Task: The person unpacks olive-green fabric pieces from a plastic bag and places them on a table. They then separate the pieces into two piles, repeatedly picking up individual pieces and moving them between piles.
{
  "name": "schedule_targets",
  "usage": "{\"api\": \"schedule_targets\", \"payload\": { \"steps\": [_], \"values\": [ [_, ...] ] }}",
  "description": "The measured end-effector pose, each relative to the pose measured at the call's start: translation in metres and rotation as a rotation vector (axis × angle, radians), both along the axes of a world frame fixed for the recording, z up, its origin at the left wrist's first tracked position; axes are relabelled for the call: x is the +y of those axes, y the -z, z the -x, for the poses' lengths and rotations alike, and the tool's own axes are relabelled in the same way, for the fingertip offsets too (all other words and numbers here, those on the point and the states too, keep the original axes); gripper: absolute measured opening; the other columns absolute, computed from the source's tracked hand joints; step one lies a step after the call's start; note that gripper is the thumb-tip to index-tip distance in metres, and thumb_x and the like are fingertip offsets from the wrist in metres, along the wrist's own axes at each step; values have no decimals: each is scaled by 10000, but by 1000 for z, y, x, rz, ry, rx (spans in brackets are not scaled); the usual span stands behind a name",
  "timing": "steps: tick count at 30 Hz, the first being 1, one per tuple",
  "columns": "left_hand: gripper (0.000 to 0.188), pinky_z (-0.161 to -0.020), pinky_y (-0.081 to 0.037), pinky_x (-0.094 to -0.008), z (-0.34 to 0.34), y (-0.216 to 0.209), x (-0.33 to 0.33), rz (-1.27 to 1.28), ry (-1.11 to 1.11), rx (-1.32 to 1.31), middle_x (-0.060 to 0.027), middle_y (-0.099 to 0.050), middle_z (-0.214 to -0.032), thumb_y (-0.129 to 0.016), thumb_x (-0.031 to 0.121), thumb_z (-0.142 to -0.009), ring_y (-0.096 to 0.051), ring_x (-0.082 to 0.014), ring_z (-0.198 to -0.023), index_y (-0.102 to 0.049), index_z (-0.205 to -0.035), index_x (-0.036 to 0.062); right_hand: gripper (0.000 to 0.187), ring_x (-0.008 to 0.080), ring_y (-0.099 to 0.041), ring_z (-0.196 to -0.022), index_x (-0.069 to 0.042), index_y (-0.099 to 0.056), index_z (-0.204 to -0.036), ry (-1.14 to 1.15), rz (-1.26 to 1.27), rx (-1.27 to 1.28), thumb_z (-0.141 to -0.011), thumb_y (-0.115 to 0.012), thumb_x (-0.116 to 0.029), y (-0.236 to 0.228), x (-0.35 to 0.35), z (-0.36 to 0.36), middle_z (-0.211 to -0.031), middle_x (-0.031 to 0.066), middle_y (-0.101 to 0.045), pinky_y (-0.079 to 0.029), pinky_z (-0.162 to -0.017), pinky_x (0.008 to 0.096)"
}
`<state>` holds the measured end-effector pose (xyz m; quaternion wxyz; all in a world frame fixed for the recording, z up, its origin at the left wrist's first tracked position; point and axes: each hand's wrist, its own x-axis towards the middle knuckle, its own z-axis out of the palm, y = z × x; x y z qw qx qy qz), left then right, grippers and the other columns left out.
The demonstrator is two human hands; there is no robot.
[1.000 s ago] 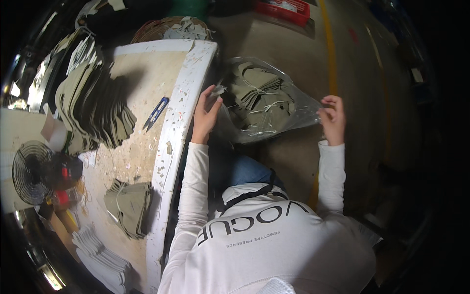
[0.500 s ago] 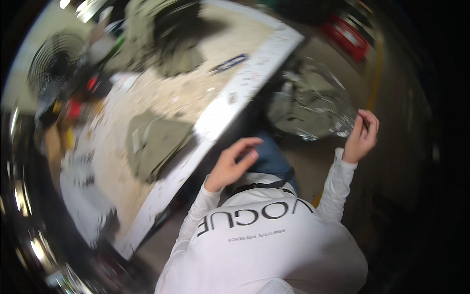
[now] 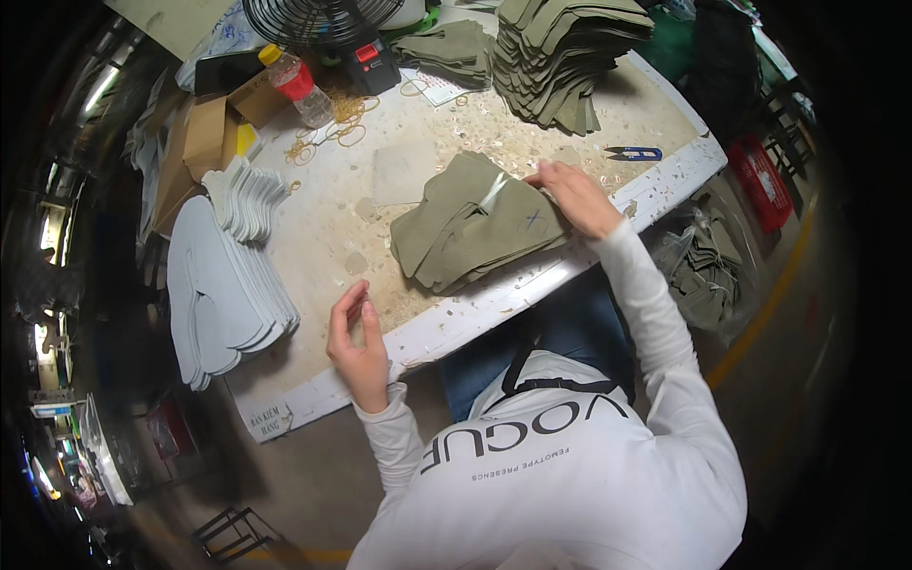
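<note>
A tied bundle of olive-green cut fabric pieces lies on the worktable, with a pale band around it and a small blue mark on its top piece. My right hand is at the bundle's right end, fingers stretched over its edge; whether the thumb goes beneath is hidden. Over the table's near edge, to the left of the bundle, my left hand is open and empty, its thumb apart from the slightly bent fingers.
Light-grey cut pieces are stacked at left. Behind stand a cardboard box, bottle and black fan. A tall olive stack and thread snips lie farther right. Beside the table sits a plastic bag of olive pieces.
My view has swung right and steadied. My right hand has moved from beside the plastic bag to the olive bundle; my left hand has moved left over the table edge.
</note>
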<state>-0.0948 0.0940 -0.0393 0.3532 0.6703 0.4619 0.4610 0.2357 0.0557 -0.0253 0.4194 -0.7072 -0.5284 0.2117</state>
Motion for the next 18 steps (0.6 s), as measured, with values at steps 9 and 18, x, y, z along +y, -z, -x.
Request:
{"api": "schedule_targets", "payload": {
  "steps": [9,18],
  "values": [
    [178,-792,-532,-294,8,22,-1,-31,-47,-110,-129,-690,-956,-521,48,-945,-665,-184,-859,-658,-1009,-46,771,319,-566,-873,-28,-420,-1076,-209,-154,-93,-613,-860,-460,7,-27,51,-943,180,-528,-450,-784,376],
    [211,-818,-512,-284,14,28,0,34,-16,-118,-135,-678,-975,-506,75,-967,-643,-173,-877,-636,-1063,-61,745,246,-672,-853,-54,-431,-1134,-51,-315,71,-582,-881,-275,-26,-78,81,-974,125,-594,-505,-763,295]
  ]
}}
